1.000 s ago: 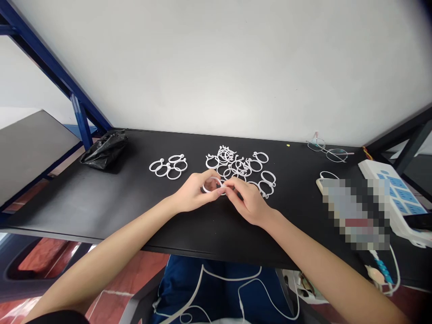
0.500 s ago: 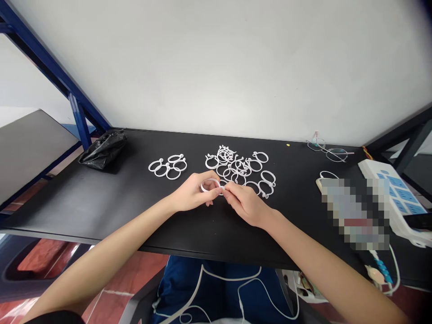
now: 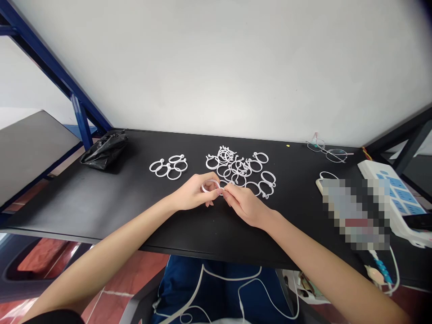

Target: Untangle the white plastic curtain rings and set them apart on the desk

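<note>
While 2 hands share it, a white plastic curtain ring (image 3: pixel 211 184) sits just in front of the main heap of rings (image 3: pixel 239 168), seemingly raised off the tabletop. Left hand (image 3: pixel 193 192) cradles it, fingers curled around; right hand (image 3: pixel 245 204) pinches its edge, steadying it. Smaller cluster of rings (image 3: pixel 168 167) lies left of the heap; eyeglasses (image 3: pixel 327 151) right.

White plastic curtain rings (image 3: pixel 211 185) lie on a black tabletop (image 3: pixel 101 211).

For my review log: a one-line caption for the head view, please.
Left hand and right hand pinch a white ring beside a pile of rings.
</note>
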`<move>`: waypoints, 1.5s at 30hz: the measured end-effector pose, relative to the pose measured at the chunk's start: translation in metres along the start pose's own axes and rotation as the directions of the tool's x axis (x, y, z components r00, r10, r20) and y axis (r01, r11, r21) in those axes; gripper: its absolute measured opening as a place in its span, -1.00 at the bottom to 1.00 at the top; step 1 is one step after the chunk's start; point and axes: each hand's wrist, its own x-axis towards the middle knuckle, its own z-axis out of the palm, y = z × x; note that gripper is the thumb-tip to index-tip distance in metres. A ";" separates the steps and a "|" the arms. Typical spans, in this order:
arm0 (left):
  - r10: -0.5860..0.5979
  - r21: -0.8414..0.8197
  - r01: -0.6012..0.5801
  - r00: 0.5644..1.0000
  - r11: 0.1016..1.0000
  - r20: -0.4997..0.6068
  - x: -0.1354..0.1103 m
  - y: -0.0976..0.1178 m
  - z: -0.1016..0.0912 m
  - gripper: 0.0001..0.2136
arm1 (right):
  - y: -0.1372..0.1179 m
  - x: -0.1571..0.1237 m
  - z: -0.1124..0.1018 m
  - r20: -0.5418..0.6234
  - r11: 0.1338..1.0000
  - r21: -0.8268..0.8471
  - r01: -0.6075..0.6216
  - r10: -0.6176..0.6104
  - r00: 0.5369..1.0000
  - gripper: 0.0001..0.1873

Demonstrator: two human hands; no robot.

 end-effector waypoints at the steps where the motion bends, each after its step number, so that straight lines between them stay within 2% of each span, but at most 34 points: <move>1: 0.000 0.004 0.000 1.000 1.000 0.003 0.000 0.000 0.000 -0.80 | 0.000 0.000 0.000 0.003 1.000 0.000 -0.001 0.001 1.000 -0.74; 15: -0.003 0.085 0.004 1.000 0.996 -0.013 0.001 0.005 -0.001 -0.83 | -0.001 0.001 0.001 0.002 1.000 0.007 -0.021 0.021 1.000 -0.73; 22: 0.027 0.153 -0.025 1.000 0.988 -0.012 0.002 0.009 -0.002 -0.83 | -0.002 0.000 0.004 -0.039 0.999 0.025 -0.031 0.032 0.999 -0.72; 33: 0.084 0.161 -0.073 0.994 0.984 -0.064 0.003 0.013 0.000 -0.81 | 0.000 0.002 0.005 -0.065 0.997 0.029 -0.071 0.073 0.995 -0.73; 45: 0.113 0.220 -0.092 0.990 0.971 -0.086 0.002 0.010 -0.002 -0.82 | 0.001 0.001 0.005 -0.108 0.997 0.008 -0.077 0.077 0.991 -0.77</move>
